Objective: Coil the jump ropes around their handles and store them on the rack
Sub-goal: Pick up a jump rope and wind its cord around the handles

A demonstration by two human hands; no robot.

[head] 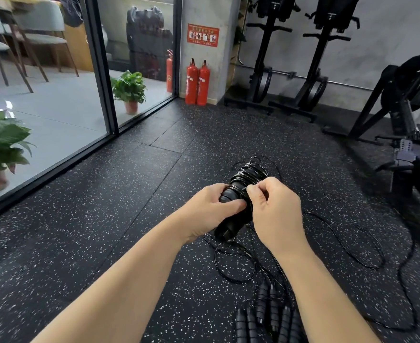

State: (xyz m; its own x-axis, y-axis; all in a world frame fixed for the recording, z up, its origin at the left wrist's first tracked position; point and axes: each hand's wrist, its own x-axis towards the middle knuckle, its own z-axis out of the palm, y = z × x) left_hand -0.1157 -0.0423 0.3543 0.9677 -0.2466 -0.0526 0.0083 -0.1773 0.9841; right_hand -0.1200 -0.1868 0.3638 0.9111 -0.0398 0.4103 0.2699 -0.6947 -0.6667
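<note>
spare handles (268,315) down low on the floor (105,219). left hand (211,211) gripping the wound handles (238,201); right hand (273,209) pinching the rope (347,246). best to pull tight, lay each loop beside the last.

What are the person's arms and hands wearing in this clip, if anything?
Nothing shows on them. Both forearms are bare up to the frame's edge, with no sleeves in view. The left hand and right hand have no gloves, and no watch, band or ring can be seen.
</note>
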